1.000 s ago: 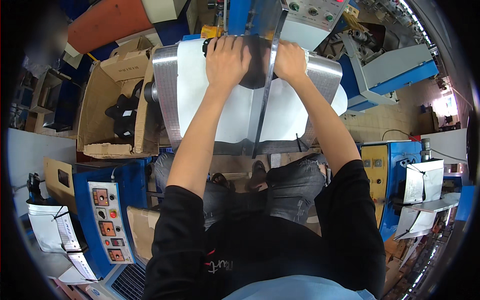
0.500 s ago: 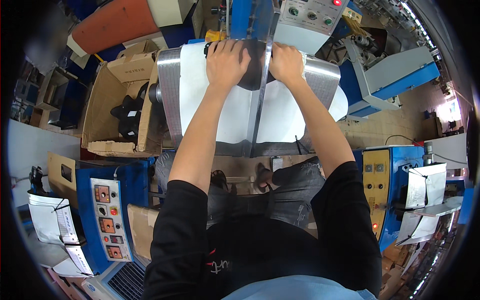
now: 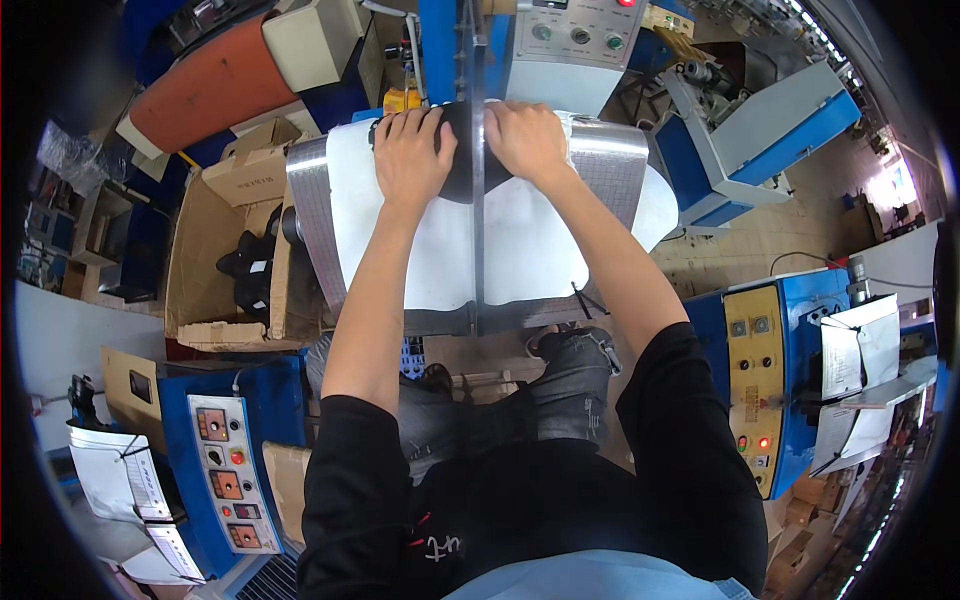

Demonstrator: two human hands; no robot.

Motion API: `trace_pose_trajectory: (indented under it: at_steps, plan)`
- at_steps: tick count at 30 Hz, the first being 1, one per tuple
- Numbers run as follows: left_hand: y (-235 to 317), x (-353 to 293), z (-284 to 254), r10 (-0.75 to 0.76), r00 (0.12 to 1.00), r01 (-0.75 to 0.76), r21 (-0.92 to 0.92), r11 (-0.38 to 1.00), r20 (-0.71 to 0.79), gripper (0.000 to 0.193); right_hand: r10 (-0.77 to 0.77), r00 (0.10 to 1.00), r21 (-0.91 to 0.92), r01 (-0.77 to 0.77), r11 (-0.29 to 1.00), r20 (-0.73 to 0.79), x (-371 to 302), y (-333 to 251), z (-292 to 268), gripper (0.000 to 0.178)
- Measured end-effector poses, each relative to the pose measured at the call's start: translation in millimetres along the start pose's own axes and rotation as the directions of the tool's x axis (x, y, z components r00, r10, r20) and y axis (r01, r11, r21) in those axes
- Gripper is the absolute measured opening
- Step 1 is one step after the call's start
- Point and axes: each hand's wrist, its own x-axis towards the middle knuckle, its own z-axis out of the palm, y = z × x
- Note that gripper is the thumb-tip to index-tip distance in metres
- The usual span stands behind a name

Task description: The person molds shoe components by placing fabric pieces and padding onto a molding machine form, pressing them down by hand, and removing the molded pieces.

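Note:
A dark black sheet-like piece (image 3: 459, 165) lies over the far part of a curved metal machine bed (image 3: 312, 185). My left hand (image 3: 412, 160) presses on the piece's left side, fingers bent over it and thumb apart. On the other side, my right hand (image 3: 528, 142) is curled over the piece, its fingertips partly hidden. Between my hands a narrow upright plate (image 3: 477, 230) stands edge-on and covers the middle of the piece. White sheeting (image 3: 425, 262) drapes over the bed beneath my wrists. The exact kind of the black piece cannot be made out.
At the left, a cardboard box (image 3: 192, 270) holds several black pieces (image 3: 252, 265) with white labels. Behind the bed is a control panel (image 3: 572, 38) with knobs. Blue machine cabinets with a grey panel (image 3: 232, 470) and a yellow panel (image 3: 754, 375) flank my legs.
The view has shifted, so the machine and both hands appear lower and farther left. My hands stay on the black piece. My foot by the pedal has shifted, and the pedal no longer shows.

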Motion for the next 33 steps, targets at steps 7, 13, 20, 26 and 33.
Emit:
trace_pose_trajectory:
  at_steps: [7,13,20,26,33]
  plan:
    - [3.9,1.6,0.3,0.042,0.999,-0.042,-0.006,0.999,-0.032,0.03,0.0,1.0,0.047,0.0,0.999,-0.004,0.3,4.3,-6.5,0.034]
    - [2.8,1.0,-1.1,0.043,0.998,-0.043,0.008,0.999,-0.038,0.029,0.032,0.997,0.029,-0.034,0.999,0.072,1.6,0.7,-7.6,0.035]
    - [3.1,0.4,-2.6,0.027,1.0,-0.027,-0.006,1.0,0.006,0.031,0.023,0.999,0.057,-0.024,0.998,0.025,-0.5,0.9,-9.7,0.032]
    - [5.5,-6.5,-1.4,-0.021,0.999,0.021,0.005,1.0,-0.029,0.032,0.001,1.0,0.1,0.001,0.995,-0.016,-6.6,-8.0,-13.6,0.022]
    - [11.5,-33.2,-3.3,-0.085,0.996,0.087,0.064,0.994,-0.029,0.048,-0.052,0.962,0.135,0.091,0.987,-0.269,-37.7,-5.5,-8.6,0.03]
